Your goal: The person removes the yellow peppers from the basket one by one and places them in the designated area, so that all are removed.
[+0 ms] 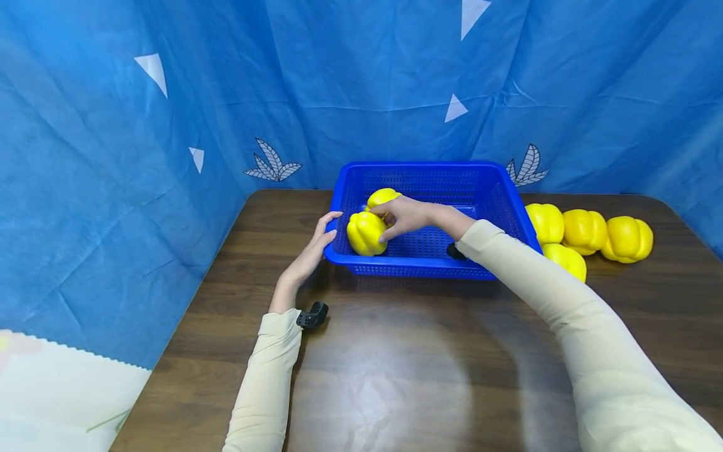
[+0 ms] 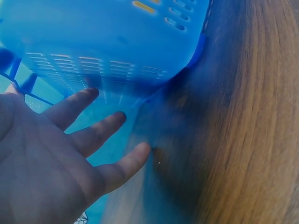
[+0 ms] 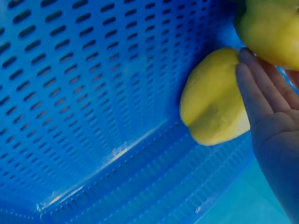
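Observation:
My right hand [image 1: 408,215] reaches into a blue plastic basket [image 1: 418,260] and grips a yellow bell pepper [image 1: 366,233] at its left end, thumb on the near side. A second yellow bell pepper [image 3: 214,100] lies beyond it against the basket wall, beside the backs of my fingers. In the right wrist view the gripped pepper is partly cut off at the upper right. At the basket's left rim rests my left hand [image 1: 305,257]. The left wrist view shows its fingers [image 2: 100,133] spread and fairly straight along the outside of the perforated wall.
Several more yellow bell peppers [image 1: 584,231] sit on the wooden table [image 1: 361,351] to the right of the basket, one partly behind my right sleeve. A blue curtain [image 1: 390,81] hangs behind the table and along its left side.

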Available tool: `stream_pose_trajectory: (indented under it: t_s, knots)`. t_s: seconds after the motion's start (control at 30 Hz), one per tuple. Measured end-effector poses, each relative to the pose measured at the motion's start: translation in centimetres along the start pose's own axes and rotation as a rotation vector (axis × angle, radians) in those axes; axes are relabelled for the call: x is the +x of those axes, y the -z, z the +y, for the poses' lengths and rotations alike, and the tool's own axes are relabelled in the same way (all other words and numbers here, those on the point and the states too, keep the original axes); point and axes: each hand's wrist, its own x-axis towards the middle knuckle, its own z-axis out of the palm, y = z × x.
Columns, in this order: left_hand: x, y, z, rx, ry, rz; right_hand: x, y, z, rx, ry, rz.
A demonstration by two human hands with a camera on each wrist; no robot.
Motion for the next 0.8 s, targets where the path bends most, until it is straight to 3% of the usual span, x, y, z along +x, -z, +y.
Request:
stream_pose_trajectory:
  t_s: [0.23, 0.5, 0.67, 0.8]
  knots:
    - [-0.1, 0.1, 0.3, -0.01, 0.018, -0.009, 0.4, -0.5, -0.1, -0.025, -0.021, -0.028]
    - [-1.4, -0.3, 3.2, -0.002, 0.013, -0.029, 0.1, -0.4, -0.1, 0.043, 0.046, -0.034]
    - [-1.4, -0.4, 3.2, 0.0, 0.013, -0.034, 0.0, -0.5, -0.4, 0.089, 0.034, -0.039]
    - [-0.7, -0.1, 1.8, -0.008, 0.006, -0.034, 0.4, -0.6, -0.5, 0.119, -0.014, -0.031]
